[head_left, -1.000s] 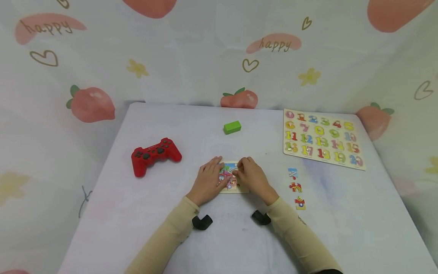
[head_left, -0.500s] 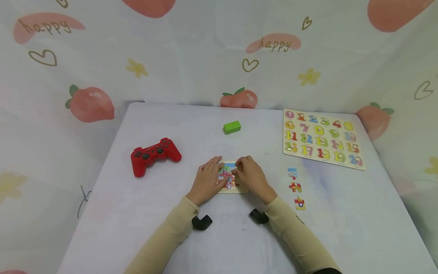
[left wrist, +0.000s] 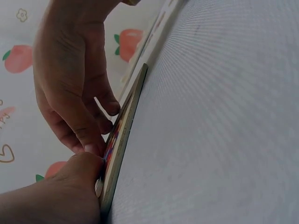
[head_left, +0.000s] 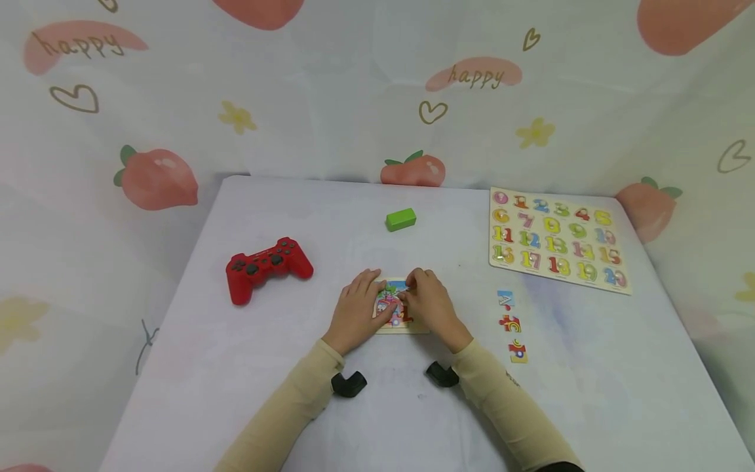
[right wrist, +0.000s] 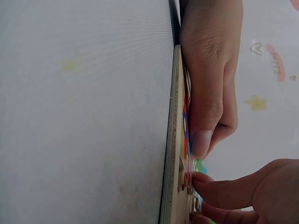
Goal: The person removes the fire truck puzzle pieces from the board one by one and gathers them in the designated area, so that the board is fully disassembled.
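Left hand (head_left: 356, 307) laid straight-fingered over the puzzle board's (head_left: 408, 330) left edge, I'm likely mid-fitting; next calls for pressing. Whether my right hand (head_left: 433, 304) pinches, I can't tell.

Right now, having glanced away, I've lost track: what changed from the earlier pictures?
The right hand edged slightly leftward, its forearm shifting inward; it remains at the puzzle board. The left hand, red controller, green block, number board and loose puzzle pieces stayed put.
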